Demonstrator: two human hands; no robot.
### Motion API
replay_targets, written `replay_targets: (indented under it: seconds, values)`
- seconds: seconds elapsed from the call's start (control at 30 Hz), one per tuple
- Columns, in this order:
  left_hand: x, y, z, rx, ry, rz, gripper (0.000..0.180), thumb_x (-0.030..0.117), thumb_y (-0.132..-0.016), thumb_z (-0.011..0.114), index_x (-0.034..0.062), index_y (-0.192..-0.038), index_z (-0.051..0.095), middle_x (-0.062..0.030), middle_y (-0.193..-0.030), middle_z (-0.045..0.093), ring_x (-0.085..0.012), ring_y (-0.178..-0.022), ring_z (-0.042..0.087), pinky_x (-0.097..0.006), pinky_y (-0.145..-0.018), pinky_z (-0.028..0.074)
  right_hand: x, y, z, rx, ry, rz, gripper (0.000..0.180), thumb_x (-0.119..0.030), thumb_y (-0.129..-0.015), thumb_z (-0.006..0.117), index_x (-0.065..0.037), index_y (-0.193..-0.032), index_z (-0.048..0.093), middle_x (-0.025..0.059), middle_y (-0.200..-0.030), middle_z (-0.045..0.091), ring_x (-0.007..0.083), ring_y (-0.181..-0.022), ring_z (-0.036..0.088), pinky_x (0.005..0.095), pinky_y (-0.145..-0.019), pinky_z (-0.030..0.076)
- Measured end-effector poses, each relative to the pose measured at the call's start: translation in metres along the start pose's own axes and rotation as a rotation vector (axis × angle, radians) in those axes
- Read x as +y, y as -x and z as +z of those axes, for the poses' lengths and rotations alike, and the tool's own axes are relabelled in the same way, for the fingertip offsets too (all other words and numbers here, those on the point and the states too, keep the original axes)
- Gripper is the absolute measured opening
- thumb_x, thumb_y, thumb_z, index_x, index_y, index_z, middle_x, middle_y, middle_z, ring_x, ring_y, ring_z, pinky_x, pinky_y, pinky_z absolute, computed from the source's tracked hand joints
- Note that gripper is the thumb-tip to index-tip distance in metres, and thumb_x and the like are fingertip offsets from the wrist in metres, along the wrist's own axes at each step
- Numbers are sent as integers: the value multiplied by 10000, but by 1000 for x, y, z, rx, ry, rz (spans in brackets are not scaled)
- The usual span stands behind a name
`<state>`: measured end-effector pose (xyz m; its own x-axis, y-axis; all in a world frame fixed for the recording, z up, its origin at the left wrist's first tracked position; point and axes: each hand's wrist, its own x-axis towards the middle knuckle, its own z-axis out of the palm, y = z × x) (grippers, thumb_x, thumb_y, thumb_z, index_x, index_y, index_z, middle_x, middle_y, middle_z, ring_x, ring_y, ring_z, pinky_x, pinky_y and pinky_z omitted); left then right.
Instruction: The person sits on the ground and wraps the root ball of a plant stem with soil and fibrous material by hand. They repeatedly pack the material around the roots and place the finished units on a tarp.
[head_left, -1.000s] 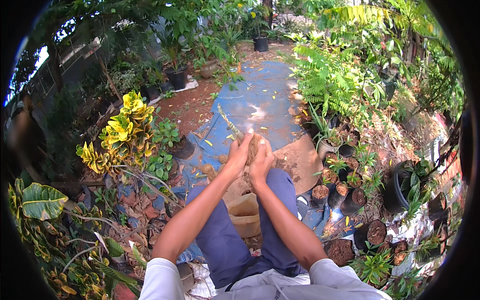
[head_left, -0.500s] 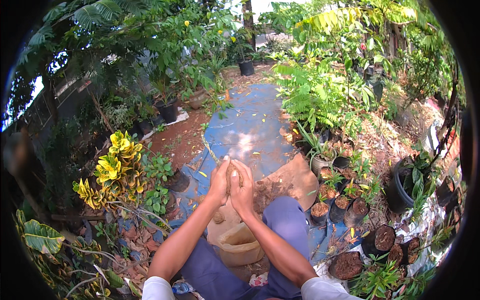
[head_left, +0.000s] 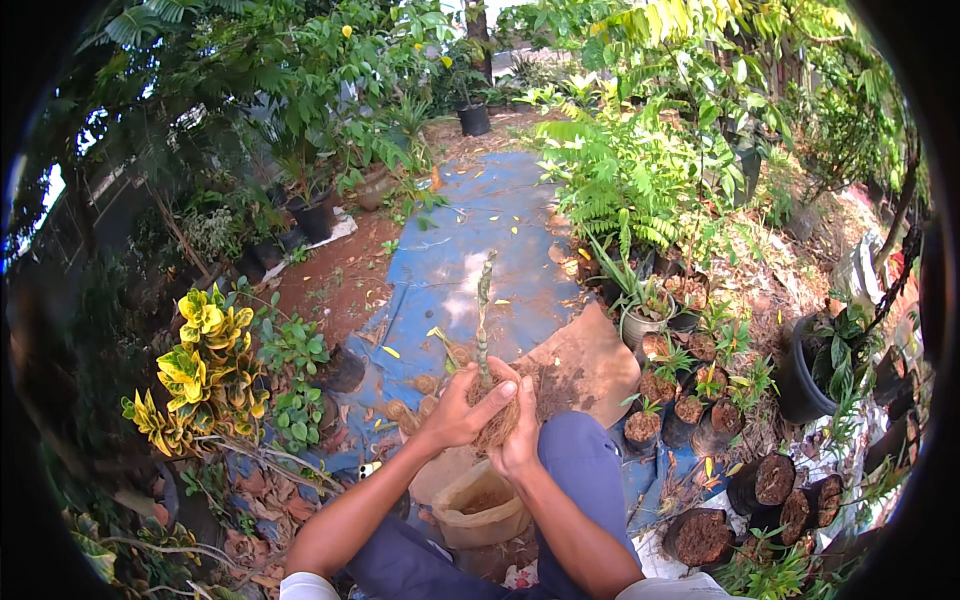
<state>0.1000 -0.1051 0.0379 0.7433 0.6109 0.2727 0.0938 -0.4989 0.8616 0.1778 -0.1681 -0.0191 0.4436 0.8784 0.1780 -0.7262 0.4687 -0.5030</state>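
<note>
Both hands are cupped around a ball of brown coir fibre [head_left: 497, 428] above my lap. A knobbly green-grey plant cutting [head_left: 484, 315] rises nearly upright from the ball. My left hand [head_left: 455, 412] closes on the ball's left side, its thumb lying across the fibre. On the right side, my right hand [head_left: 520, 432] wraps it with bent fingers. The cutting's lower end is hidden by fibre and fingers. Below the hands, between my legs, sits a beige tub [head_left: 487, 530] with brown material inside. Several round brown fibre balls [head_left: 400, 412] lie left of my hands.
A blue sheet [head_left: 470, 210] stretches ahead, with a soil-strewn brown board [head_left: 600, 360] on it. Small potted plants [head_left: 690, 408] and soil-filled black bags [head_left: 772, 480] crowd the right. A yellow-green leafy shrub [head_left: 200, 345] stands left. A large black pot [head_left: 805, 375] is farther right.
My hands have lowered slightly and parted from a tight press, so more of the fibre ball shows. The cutting now stands upright above them. The whole view has shifted a little.
</note>
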Motion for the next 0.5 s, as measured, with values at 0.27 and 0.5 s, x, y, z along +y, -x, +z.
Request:
replay_targets:
  seconds: [0.27,0.5]
  values:
    - [-23,11,-17,221,-79,-72,417,351,-988,533,-57,-1046,597,-198,-830,650,-244,-799,622,-390,-741,470,33,-11,-2,24,172,40,456,-310,-1023,477,26,-1327,519,126,-1333,532,203,-1280,450,361,-1120,292]
    - [-31,14,-15,437,-53,-84,468,389,-1009,459,-63,-960,571,-205,-831,610,-252,-786,591,-391,-700,446,53,-13,13,35,410,-138,462,-293,-1021,473,38,-1340,505,146,-1368,516,224,-1295,453,376,-1108,318]
